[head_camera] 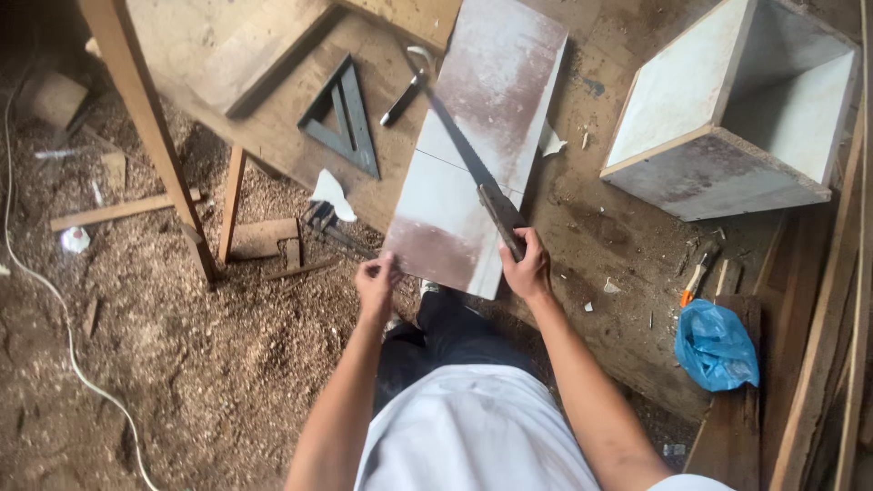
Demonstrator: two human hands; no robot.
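Soft daylight falls from the upper right, brightest on the pale board (482,155) and the open box (737,109). The upper left corner and the sawdust floor (182,364) sit dim and brownish. Shadows are weak. Wide-lens bending shows at the edges; detail is slightly soft throughout.

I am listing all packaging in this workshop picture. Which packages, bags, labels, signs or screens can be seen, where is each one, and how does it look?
Blue plastic bag: lies on a dark board at the right, near the person's right arm; crumpled, bright blue, knotted shut.
Box: stands on the workbench at the upper right; open, cube-shaped, built of whitish panels, empty.
No labels, signs or screens show.
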